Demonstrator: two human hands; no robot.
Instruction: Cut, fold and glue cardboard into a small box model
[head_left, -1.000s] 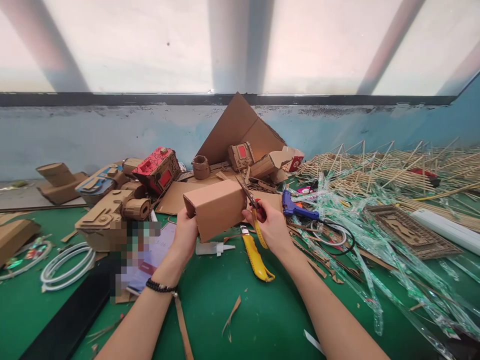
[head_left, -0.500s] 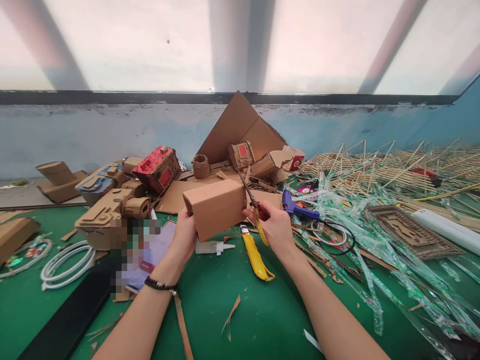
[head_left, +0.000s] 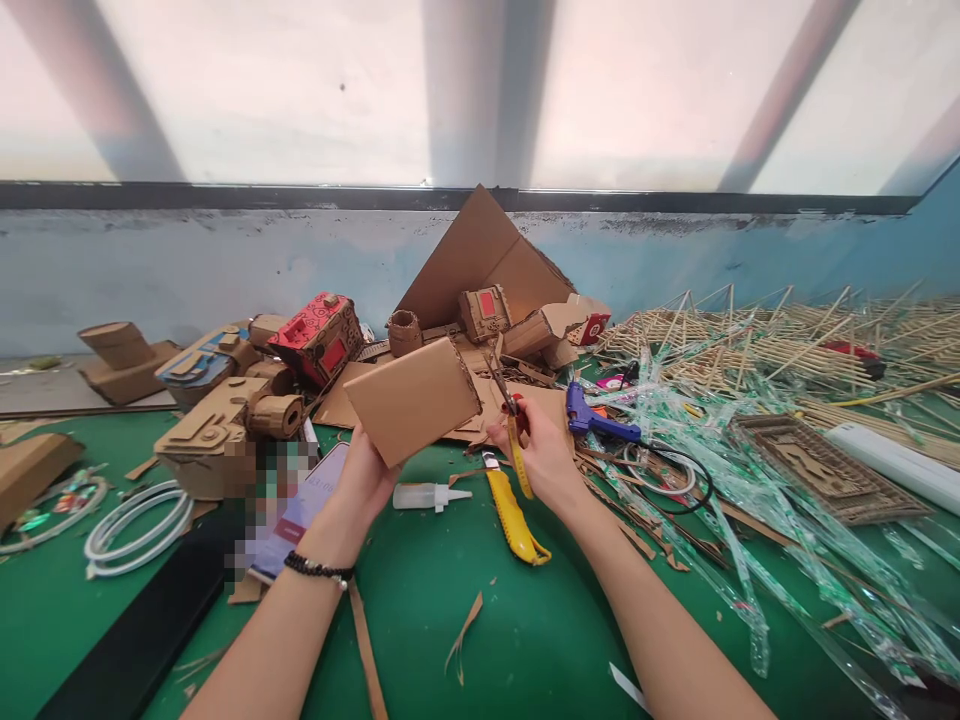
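Note:
A plain brown cardboard box [head_left: 412, 398] is held up over the green table by my left hand [head_left: 367, 478], whose fingers wrap its lower left part. Its right edge looks rough and cut. To the right of that edge, my right hand [head_left: 541, 448] is closed on a pair of scissors [head_left: 516, 425] with yellow and red handles. The scissor blades point up and left, slightly apart, and do not touch the box. Below the hands lie a yellow utility knife [head_left: 514, 515] and a clear glue bottle [head_left: 429, 496] with a narrow nozzle.
A blue glue gun [head_left: 600, 412] lies right of my right hand. Plastic wrap strips [head_left: 742, 540] and bamboo sticks [head_left: 772, 340] cover the right side. Cardboard camera models [head_left: 206, 435] stand at left, near a phone [head_left: 300, 515]. A large cardboard sheet [head_left: 480, 250] leans on the wall.
My left hand has turned and tilted the box, shifting it slightly left and raising its right end. The scissors now stand apart from the box's right edge.

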